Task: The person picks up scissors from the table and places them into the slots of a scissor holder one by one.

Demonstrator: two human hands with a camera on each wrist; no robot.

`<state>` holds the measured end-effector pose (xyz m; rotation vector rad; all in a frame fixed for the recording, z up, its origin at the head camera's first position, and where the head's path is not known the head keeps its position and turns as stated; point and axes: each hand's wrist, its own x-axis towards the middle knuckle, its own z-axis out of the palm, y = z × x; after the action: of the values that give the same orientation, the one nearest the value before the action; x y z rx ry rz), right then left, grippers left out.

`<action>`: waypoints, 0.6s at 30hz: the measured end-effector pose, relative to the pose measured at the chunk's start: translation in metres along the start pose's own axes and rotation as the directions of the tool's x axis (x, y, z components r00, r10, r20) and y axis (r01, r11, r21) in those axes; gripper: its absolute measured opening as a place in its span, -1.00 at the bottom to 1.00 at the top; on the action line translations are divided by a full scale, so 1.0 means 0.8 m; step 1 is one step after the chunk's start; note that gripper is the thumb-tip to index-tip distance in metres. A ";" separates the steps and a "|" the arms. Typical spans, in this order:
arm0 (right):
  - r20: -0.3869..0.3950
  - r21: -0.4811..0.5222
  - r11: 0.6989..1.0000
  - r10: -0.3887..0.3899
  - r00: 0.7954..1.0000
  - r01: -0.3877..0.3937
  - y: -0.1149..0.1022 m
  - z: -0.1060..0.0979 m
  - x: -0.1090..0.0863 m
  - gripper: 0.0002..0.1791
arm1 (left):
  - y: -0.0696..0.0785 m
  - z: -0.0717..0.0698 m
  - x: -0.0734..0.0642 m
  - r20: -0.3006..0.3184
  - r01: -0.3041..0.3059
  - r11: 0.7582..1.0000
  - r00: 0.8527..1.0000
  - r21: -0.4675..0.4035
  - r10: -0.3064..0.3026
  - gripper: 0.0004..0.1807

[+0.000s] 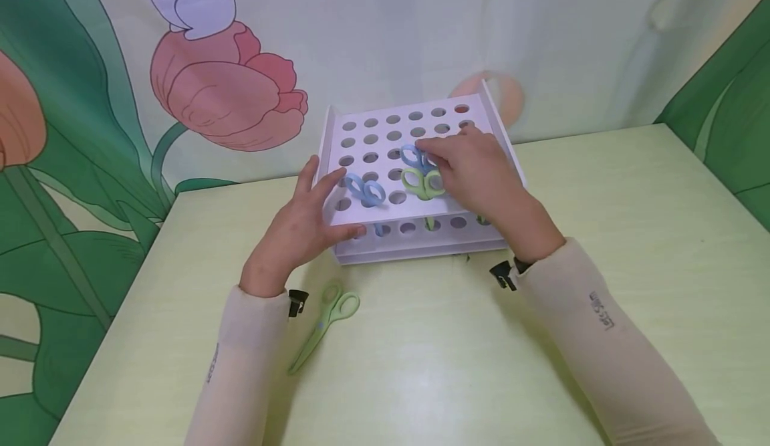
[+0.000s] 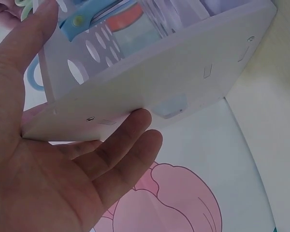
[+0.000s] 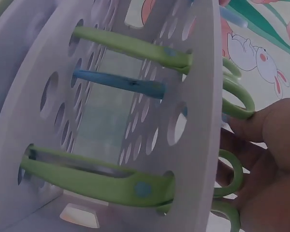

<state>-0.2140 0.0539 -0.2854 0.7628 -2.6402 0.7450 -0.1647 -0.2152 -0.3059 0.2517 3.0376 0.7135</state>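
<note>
My left hand (image 1: 295, 229) grips the left side wall of a white scissors rack (image 1: 368, 140), thumb at the front and fingers against the outer wall (image 2: 150, 99). At the rack's middle, my right hand (image 1: 478, 165) pinches the loops of blue scissors (image 1: 412, 156), their blade (image 3: 118, 83) down through the holes. Just in front, green scissors (image 1: 415, 182) stand in the rack. Another blue pair (image 1: 365, 190) sits near the left hand. A second green pair (image 3: 94, 179) stands lower in the right wrist view; its loops are hidden under my right hand in the head view.
Loose green scissors (image 1: 327, 319) lie on the pale table (image 1: 421, 379) in front of the rack, near the left sleeve. A printed curtain (image 1: 385, 45) hangs directly behind the rack. Black clips (image 1: 502, 275) stick out at both wrists.
</note>
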 end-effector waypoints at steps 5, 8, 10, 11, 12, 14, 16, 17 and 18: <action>0.019 0.007 1.000 -0.023 1.000 0.023 -0.002 -0.003 0.002 -0.65 | 0.000 -0.002 -0.001 0.001 0.003 1.000 1.000 0.002 -0.003 0.06; -0.013 0.039 0.999 -0.002 1.000 0.002 -0.004 -0.011 0.000 -0.65 | 0.000 -0.003 -0.001 -0.007 -0.001 1.000 1.000 0.007 0.001 0.06; -0.067 0.074 0.997 0.011 0.998 -0.006 -0.003 -0.020 -0.004 -0.67 | -0.002 -0.002 -0.001 -0.022 -0.009 1.000 1.000 0.002 0.009 0.07; -0.093 0.091 0.996 0.021 0.995 -0.013 -0.002 -0.025 -0.007 -0.67 | -0.003 -0.001 -0.001 -0.033 -0.017 1.000 0.999 -0.004 0.017 0.08; -0.118 0.102 0.995 0.028 0.993 -0.016 0.001 -0.030 -0.010 -0.67 | -0.004 0.001 -0.001 -0.046 -0.027 1.000 0.999 -0.011 0.026 0.09; -0.144 0.130 0.991 0.057 0.988 -0.038 0.007 -0.041 -0.018 -0.67 | -0.009 0.006 -0.003 -0.070 -0.048 0.998 0.997 -0.037 0.045 0.11; -0.108 0.153 0.984 0.111 0.988 -0.094 0.016 -0.050 -0.026 -0.62 | -0.014 0.010 -0.007 -0.088 -0.078 0.994 0.994 -0.073 0.072 0.11; -0.072 0.163 0.978 0.141 0.987 -0.128 0.021 -0.054 -0.031 -0.57 | -0.018 0.011 -0.009 -0.094 -0.092 0.992 0.992 -0.090 0.083 0.09; -0.031 0.171 0.973 0.162 0.986 -0.155 0.026 -0.056 -0.035 -0.50 | -0.022 0.012 -0.012 -0.099 -0.103 0.987 0.991 -0.121 0.091 0.07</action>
<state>-0.1968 0.1054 -0.2681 0.5734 -2.6455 1.0262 -0.1571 -0.2277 -0.3225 0.3768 3.0684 0.9460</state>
